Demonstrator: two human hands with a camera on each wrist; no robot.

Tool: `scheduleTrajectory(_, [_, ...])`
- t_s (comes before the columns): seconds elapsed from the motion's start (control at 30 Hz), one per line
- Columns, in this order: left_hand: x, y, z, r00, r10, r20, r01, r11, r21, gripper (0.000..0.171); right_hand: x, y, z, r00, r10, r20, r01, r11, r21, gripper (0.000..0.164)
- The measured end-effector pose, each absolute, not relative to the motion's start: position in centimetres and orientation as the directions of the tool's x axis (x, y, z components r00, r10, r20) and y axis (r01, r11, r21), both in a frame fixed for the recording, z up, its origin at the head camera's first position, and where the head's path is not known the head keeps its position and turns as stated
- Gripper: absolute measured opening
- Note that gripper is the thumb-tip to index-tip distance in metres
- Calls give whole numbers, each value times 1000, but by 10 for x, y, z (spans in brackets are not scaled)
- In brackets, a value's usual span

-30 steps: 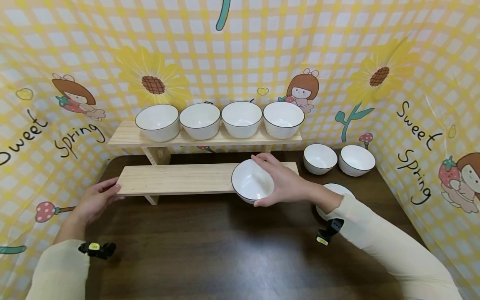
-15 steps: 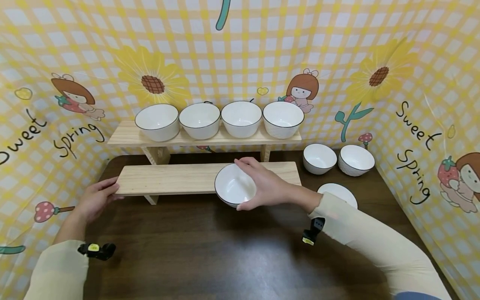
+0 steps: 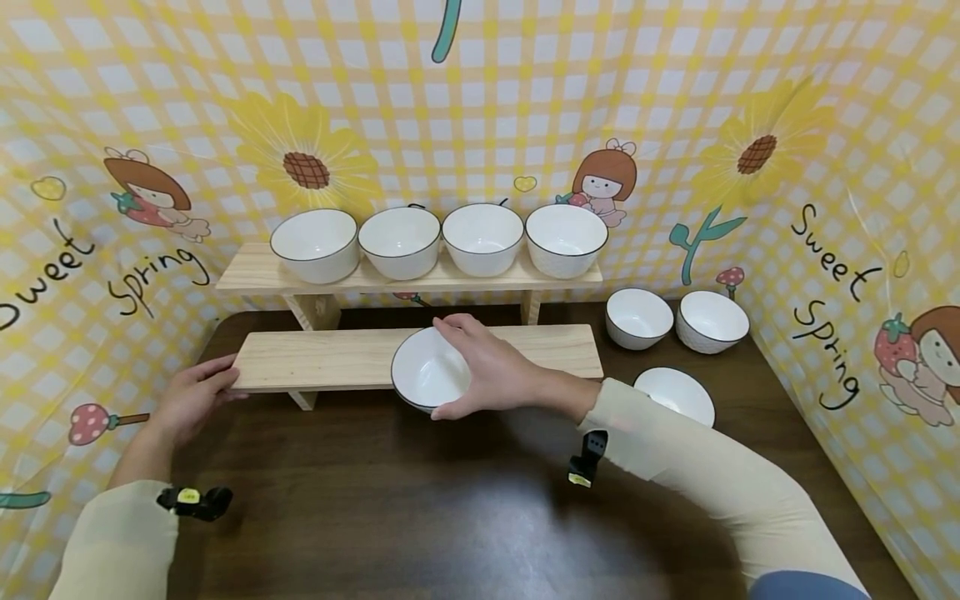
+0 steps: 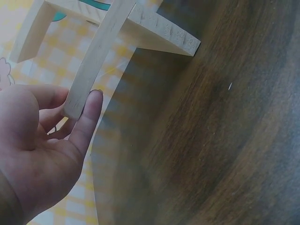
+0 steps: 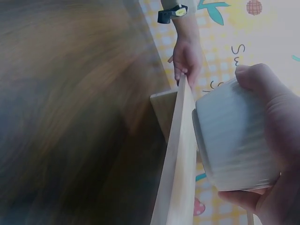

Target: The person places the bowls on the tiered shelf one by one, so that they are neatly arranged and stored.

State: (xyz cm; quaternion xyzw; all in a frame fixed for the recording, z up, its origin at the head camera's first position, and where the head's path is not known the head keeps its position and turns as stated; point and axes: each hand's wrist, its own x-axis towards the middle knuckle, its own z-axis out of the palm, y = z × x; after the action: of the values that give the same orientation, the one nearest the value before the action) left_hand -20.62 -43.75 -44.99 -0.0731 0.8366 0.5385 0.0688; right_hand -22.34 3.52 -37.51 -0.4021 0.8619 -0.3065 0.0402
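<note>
In the head view, my right hand [image 3: 491, 367] grips a white bowl [image 3: 429, 371] with a dark rim, thumb and fingers spread round its side. The bowl is over the lower wooden shelf [image 3: 322, 354], overlapping its front edge, with its opening towards the head camera. A ribbed outer wall of the same bowl [image 5: 239, 140] shows in the right wrist view; whether it touches the board is unclear. At the board's left end, my left hand [image 3: 191, 400] pinches the wood between thumb and fingers. The left wrist view shows this pinch on the board end [image 4: 79, 98] closely.
Several white bowls [image 3: 401, 254] line the upper wooden shelf [image 3: 247, 267] at the back. To the right, on the dark table [image 3: 420, 517], stand two more bowls [image 3: 639, 321] and a third, wider bowl [image 3: 678, 396] partly behind the right sleeve. Patterned cloth [image 3: 480, 108] encloses the table.
My right hand has carried the bowl leftwards along the lower shelf, from its right part to near its middle. My left hand has stayed at the board's left end.
</note>
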Motion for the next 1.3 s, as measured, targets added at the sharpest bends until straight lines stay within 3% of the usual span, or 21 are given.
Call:
scheduleTrajectory(0.57, [-205,-439,-450,-982,-43,-186,-189,380,905,69,-223,-20,-368,-665,-723,189,-690,496,-528,123])
scheduleTrajectory(1.3, [-205,-439,-449,-980,-52,-192,-197,380,904,67,-243,-80,-380,-755,-629,188,-611,569,-550,123])
